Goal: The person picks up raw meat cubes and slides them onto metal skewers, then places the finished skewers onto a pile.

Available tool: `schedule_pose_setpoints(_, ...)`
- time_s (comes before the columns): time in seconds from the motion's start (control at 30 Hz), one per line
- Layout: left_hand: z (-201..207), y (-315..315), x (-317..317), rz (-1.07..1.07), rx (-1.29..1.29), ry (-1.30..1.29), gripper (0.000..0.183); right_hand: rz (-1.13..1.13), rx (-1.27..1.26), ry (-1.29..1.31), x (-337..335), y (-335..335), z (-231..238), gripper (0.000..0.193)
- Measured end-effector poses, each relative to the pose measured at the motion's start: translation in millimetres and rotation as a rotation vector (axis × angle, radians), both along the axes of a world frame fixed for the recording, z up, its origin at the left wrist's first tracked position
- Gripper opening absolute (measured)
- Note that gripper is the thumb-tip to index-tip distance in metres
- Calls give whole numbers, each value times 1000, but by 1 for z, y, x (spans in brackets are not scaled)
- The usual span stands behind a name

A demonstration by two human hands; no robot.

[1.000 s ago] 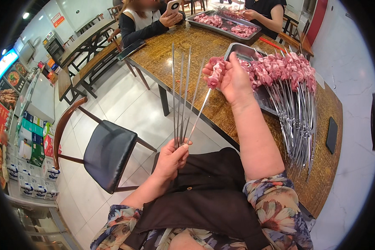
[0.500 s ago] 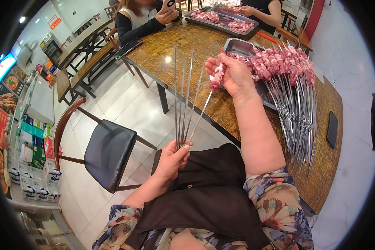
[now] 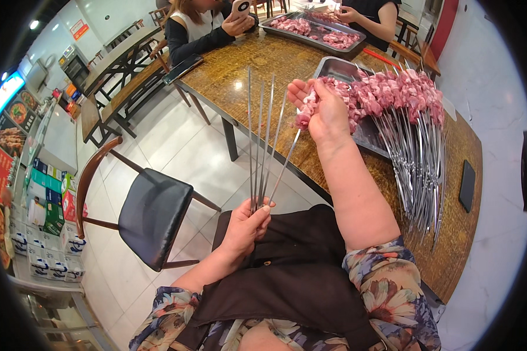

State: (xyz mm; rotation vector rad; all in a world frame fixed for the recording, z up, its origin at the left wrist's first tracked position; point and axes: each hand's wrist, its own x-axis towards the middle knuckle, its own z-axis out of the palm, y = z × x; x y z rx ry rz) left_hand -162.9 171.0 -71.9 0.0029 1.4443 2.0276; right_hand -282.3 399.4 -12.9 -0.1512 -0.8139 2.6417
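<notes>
In my left hand (image 3: 249, 228), closed in a pinch, several flat metal skewers (image 3: 262, 152) fan upward by their lower ends. All but one of them are bare. The rightmost skewer slants up to raw meat chunks (image 3: 304, 117) threaded near its tip. Around that meat my right hand (image 3: 328, 114) is cupped, thumb on one side and fingers curved on the other; the skewer's tip is hidden. Just beyond, a metal tray (image 3: 332, 65) stands on the wooden table (image 3: 263, 70). A heap of loaded meat skewers (image 3: 401, 96) lies across it, bare ends toward me.
A larger tray of raw meat (image 3: 310, 30) stands at the table's far end, where two people sit; one holds a phone (image 3: 240, 8). A dark phone (image 3: 466, 182) lies at the right edge, another (image 3: 182, 67) at the left corner. A black-seated chair (image 3: 155, 216) stands left.
My right hand has shifted slightly, and its fingers sit a little more spread beside the meat. My left hand stays nearly in place with the skewers.
</notes>
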Motion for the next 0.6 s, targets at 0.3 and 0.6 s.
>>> schedule_pose_setpoints(0.3,-2,-4,-9,25,-10,58,13,158,60,-71,4,-1,6,19)
schedule_pose_setpoints(0.6,4,-8,-15,-1,-6,29,12,217,82,32,9,9,17,26)
